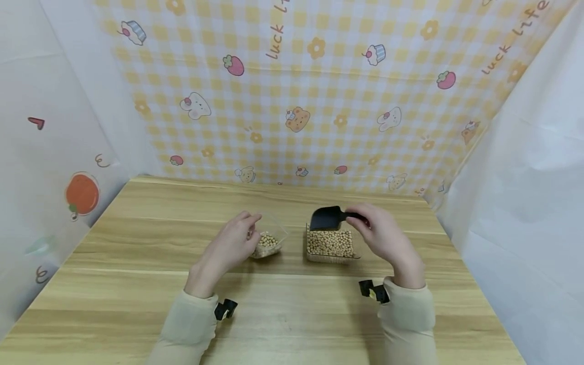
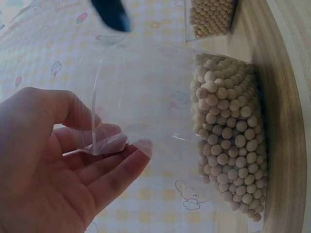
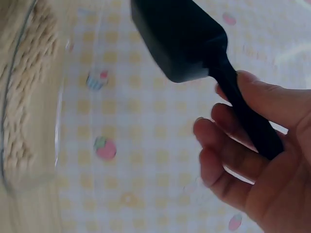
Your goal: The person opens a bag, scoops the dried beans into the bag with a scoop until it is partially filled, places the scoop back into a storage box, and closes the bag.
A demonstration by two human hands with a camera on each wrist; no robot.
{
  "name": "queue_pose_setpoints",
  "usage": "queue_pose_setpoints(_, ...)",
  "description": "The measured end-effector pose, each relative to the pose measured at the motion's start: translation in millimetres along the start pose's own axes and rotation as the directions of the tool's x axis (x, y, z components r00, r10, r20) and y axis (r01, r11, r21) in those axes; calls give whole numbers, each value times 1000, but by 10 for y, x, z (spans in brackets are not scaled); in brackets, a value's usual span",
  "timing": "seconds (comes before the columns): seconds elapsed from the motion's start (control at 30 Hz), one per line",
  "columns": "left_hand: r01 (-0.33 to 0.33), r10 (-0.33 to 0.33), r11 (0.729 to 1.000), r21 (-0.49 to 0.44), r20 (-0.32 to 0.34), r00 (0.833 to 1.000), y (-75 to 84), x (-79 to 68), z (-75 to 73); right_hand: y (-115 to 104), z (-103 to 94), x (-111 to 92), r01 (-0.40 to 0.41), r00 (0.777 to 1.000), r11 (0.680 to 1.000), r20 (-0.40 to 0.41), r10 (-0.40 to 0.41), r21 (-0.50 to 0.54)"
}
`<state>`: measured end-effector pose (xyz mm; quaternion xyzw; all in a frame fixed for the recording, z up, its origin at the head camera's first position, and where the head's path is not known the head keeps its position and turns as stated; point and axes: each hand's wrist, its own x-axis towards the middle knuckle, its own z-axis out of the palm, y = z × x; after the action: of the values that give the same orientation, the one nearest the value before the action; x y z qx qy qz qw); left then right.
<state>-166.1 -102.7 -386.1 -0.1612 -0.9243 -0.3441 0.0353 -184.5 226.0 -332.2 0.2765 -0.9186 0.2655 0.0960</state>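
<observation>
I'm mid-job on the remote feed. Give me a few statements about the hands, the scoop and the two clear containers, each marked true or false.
1. The right hand holds a black scoop by its handle. True.
2. The left hand holds nothing. False: it grips a clear, thin-walled plastic container near its upper edge.
3. Pale beige, round beads lie in that container. True.
4. From the person's side, the clear rectangular plastic box stands right of that container. True.
5. The scoop is buried in the box's beads. False: it is raised above them.
</observation>
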Motion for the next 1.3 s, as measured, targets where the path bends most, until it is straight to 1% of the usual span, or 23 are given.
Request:
queue_pose_setpoints(0.07,1,-1,1000,0,0,1000,-4,1,-1,97,-18,-39,-30,999,999,22,30,-20)
queue_pose_setpoints(0.2,-5,5,1000,4,-3,1000,-11,0,-1,261,-29,-110,-61,996,996,67,65,-59)
queue_pose_setpoints(0.37,-13,13,1000,6,-5,1000,-4,1,-3,388,-47,-178,-46,990,992,124,60,-116)
queue_pose_setpoints(0.5,-14,14,1000,0,-4,1000,5,8,-10,435,-62,-189,-40,983,986,170,68,-164)
queue_pose_setpoints(0.63,-15,15,1000,2,-4,1000,0,14,-11,437,-70,-160,-33,973,975,215,81,-218)
queue_pose_setpoints(0.77,-13,13,1000,5,-4,1000,-11,13,-8,418,-79,-119,-16,960,970,266,83,-242)
queue_pose_setpoints(0.9,-10,10,1000,-2,-6,1000,-20,10,-7,419,-83,-88,4,953,972,294,67,-234)
queue_pose_setpoints(0.97,-10,10,1000,-2,-7,1000,-23,10,-7,447,-69,-84,-2,953,975,295,70,-222)
queue_pose_setpoints(1.2,-8,8,1000,-7,-3,1000,-19,15,-4,632,60,-110,-23,965,988,255,61,-150)
queue_pose_setpoints(1.3,1,-1,1000,-10,2,1000,-19,14,-4,719,118,-144,-57,966,994,246,78,-92)
